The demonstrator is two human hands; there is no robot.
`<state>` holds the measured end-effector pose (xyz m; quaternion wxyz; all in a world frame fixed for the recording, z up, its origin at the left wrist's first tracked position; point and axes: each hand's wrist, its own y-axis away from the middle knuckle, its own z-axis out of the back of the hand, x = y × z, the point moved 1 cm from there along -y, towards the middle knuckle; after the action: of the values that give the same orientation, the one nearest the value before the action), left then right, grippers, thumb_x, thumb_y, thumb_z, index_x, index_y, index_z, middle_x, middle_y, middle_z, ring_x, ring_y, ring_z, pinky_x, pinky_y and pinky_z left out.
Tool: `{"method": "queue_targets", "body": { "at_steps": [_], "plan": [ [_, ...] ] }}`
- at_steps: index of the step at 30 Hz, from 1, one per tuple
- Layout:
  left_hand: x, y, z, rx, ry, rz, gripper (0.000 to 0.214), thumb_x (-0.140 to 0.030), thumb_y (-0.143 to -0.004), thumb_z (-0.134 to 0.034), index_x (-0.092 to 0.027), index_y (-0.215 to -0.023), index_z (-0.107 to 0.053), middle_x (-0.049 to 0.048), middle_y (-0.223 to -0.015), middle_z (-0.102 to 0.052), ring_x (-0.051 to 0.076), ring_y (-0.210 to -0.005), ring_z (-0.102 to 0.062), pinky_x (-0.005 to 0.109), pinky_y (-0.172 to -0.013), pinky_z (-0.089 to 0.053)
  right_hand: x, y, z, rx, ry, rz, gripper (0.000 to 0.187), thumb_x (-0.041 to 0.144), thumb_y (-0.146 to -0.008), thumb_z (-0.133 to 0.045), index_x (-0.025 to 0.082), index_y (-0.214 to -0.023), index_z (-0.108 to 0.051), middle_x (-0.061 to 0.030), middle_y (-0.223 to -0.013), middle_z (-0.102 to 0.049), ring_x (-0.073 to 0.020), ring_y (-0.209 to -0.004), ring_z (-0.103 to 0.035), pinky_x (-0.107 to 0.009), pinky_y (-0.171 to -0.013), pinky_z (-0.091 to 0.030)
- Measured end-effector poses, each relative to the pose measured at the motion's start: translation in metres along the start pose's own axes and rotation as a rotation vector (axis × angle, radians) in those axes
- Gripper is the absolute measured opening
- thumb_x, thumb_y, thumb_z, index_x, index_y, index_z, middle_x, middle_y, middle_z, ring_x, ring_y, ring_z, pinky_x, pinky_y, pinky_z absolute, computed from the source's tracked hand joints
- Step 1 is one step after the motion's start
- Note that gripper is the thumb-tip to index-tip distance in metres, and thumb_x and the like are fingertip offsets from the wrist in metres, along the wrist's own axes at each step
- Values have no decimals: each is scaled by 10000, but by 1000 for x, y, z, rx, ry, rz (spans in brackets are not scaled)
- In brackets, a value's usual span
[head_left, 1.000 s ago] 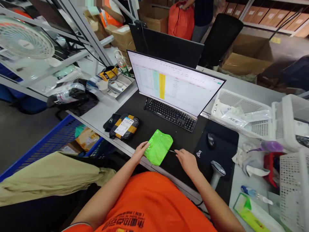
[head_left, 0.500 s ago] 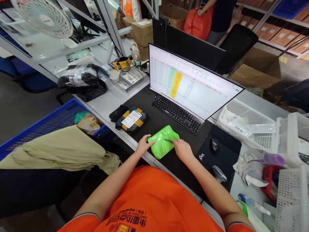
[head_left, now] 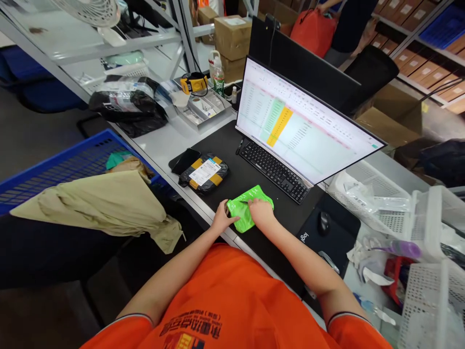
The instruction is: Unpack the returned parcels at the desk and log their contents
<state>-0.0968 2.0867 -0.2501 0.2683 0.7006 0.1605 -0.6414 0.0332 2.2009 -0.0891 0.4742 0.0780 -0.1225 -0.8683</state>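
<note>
My left hand [head_left: 222, 220] clamps green parcel [head_left: 242, 218] at its left edge | my right hand [head_left: 260, 211] rests on top, closure not discernible | parcel on black mat [head_left: 232, 186], near keyboard [head_left: 272, 169]

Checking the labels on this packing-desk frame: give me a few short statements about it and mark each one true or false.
The left hand and the right hand both touch the green parcel. True.
The black parcel with yellow tape lies right of the keyboard. False: it lies left of the keyboard, beside a phone.
The monitor is dark. False: it shows a spreadsheet with green and yellow columns.
The mouse sits on its black pad, with no hand on it. True.
</note>
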Motion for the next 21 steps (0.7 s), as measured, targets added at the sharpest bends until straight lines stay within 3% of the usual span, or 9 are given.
{"method": "queue_targets", "body": {
  "at_steps": [4,7,10,13,15,18,21],
  "plan": [
    [-3,2,5,20,-64,-16,1017,-366,-577,-892,-192,-1417,-345,206,-1513,-360,348,-1446,-380,508,-1165,-370,-48,40,-7,15,10,-159,277,166,-987,-438,72,-1060,-689,-178,-1015,-692,-247,-963,-667,-377,-823,-524],
    [-18,9,10,-17,-292,-121,922,-347,-644,-863,-190,-1417,-385,205,-1550,-322,367,-1464,-342,540,-1182,-338,-93,82,-18,9,3,-318,289,342,-968,-584,119,-1142,-641,-113,-1121,-663,-218,-1004,-646,-412,-879,-543],
    [-45,17,4,10,-626,-325,657,-287,-792,-745,-184,-1383,-475,173,-1581,-327,350,-1493,-283,554,-1228,-241,-122,111,-31,-10,-27,-432,396,407,-941,-631,153,-1241,-594,-106,-1244,-618,-221,-1060,-632,-433,-905,-556],
    [-67,22,-22,251,-840,-509,441,-253,-897,-607,-182,-1329,-555,148,-1525,-445,324,-1452,-365,549,-1235,-211,-129,124,-47,-44,-73,-489,360,391,-957,-609,178,-1247,-599,-105,-1275,-609,-218,-1076,-627,-429,-916,-558],
    [-71,24,-45,371,-947,-545,491,-279,-876,-643,-156,-1342,-550,173,-1493,-482,340,-1425,-398,537,-1220,-239,-125,126,-58,-78,-111,-492,347,390,-962,-600,194,-1249,-599,-97,-1281,-608,-215,-1078,-626,-429,-917,-558],
    [-66,23,-69,391,-1090,-527,609,-282,-825,-710,-120,-1375,-505,212,-1468,-491,359,-1396,-420,506,-1171,-327,-117,124,-72,-141,-170,-460,362,390,-958,-606,188,-1258,-592,-96,-1281,-606,-221,-1083,-626,-438,-917,-558],
    [-59,20,-74,418,-1143,-568,455,-242,-856,-674,-143,-1283,-554,170,-1360,-579,318,-1309,-500,476,-1143,-375,-108,111,-82,-213,-229,-397,359,393,-959,-606,196,-1259,-595,-101,-1310,-594,-226,-1112,-616,-447,-944,-546]
  ]
}}
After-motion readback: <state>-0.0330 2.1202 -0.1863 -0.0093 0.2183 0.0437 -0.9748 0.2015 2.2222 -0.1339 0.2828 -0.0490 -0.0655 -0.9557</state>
